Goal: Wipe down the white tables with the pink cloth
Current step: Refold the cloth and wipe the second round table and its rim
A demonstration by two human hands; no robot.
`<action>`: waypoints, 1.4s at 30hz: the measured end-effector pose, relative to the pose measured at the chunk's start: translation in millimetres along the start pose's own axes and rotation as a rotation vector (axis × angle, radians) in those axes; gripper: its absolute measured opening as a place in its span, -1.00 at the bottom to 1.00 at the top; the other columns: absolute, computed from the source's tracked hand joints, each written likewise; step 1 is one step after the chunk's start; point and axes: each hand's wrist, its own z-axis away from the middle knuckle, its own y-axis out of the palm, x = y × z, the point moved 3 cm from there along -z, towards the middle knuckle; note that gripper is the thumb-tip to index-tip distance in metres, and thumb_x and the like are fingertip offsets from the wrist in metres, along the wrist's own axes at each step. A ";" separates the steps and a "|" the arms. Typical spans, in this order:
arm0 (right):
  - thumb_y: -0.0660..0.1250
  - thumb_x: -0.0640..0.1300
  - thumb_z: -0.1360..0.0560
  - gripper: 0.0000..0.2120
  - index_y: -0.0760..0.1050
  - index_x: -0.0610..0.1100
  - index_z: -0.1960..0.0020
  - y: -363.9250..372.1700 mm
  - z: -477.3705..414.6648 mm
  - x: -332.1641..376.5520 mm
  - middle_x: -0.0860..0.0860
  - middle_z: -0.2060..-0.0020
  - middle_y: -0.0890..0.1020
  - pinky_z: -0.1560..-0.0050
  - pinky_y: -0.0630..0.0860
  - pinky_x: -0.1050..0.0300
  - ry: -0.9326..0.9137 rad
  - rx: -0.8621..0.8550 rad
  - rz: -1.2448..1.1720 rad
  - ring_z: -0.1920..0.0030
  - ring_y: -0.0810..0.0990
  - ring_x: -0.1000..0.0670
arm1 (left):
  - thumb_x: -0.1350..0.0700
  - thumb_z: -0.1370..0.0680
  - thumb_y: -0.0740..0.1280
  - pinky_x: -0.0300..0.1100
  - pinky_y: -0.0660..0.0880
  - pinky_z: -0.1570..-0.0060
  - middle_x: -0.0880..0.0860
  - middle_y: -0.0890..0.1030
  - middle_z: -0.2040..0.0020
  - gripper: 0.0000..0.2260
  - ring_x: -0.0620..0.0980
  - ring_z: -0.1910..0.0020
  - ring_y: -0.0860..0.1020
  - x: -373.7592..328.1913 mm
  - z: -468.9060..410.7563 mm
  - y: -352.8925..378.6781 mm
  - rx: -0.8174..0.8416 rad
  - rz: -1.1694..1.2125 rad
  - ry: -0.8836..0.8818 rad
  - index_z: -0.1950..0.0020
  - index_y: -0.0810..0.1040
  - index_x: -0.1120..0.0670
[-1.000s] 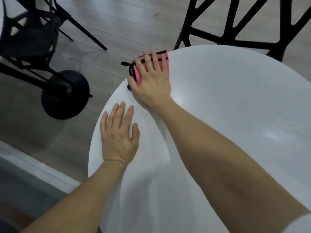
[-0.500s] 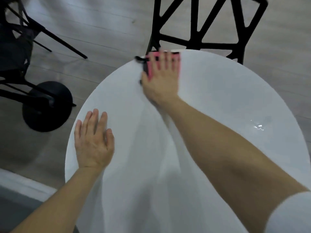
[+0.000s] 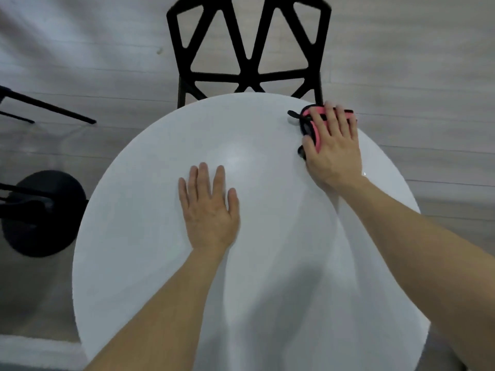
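Fingers (image 3: 332,121) of right hand (image 3: 334,153) straight, pressing pink cloth (image 3: 317,132) at counter (image 3: 160,263) far-right rim. Left hand (image 3: 211,210) flat, empty. Mid-wipe, likely more left.

Likely a café seating area. A round white table (image 3: 147,236) lies under the left hand (image 3: 209,210). A black chair (image 3: 247,72) stands beyond it, with a pedestal base (image 3: 42,215) leftward.
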 end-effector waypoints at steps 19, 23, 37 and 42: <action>0.05 0.14 -0.72 -0.40 0.22 0.03 -0.73 14.1 9.8 46.7 -0.07 -0.75 0.13 -0.74 -0.10 -0.23 0.043 -0.087 -0.058 -0.76 0.01 -0.11 | -0.08 -0.71 0.21 0.27 0.08 -0.70 0.19 0.36 -0.66 -0.51 0.21 -0.71 0.24 1.4 -2.5 2.2 -0.046 0.033 -0.032 -0.62 0.47 0.04; 0.06 0.14 -0.70 -0.37 0.16 0.01 -0.75 -1.5 39.2 2.3 -0.13 -0.75 0.10 -0.73 -0.10 -0.27 0.334 -0.081 0.000 -0.76 0.01 -0.17 | -0.12 -0.73 0.13 0.23 0.02 -0.72 0.16 0.31 -0.70 -0.50 0.17 -0.73 0.18 2.1 -1.9 4.0 -0.020 0.005 -0.040 -0.64 0.42 0.01; 0.08 0.08 -0.71 -0.38 0.16 -0.02 -0.75 -2.6 78.3 2.7 -0.09 -0.76 0.10 -0.75 -0.07 -0.17 0.248 -0.100 -0.044 -0.76 0.01 -0.08 | -0.08 -0.71 0.19 0.23 0.08 -0.70 0.18 0.37 -0.66 -0.51 0.19 -0.70 0.26 2.0 -0.9 2.9 -0.075 0.013 -0.029 -0.62 0.47 0.03; 0.03 0.15 -0.73 -0.34 0.08 -0.08 -0.76 -11.1 115.5 -21.6 -0.20 -0.75 0.02 -0.73 -0.09 -0.26 0.629 -0.052 0.031 -0.76 -0.06 -0.18 | -0.08 -0.70 0.21 0.25 0.09 -0.69 0.18 0.36 -0.65 -0.52 0.20 -0.69 0.26 4.4 -1.5 7.9 -0.083 0.007 -0.020 -0.61 0.46 0.03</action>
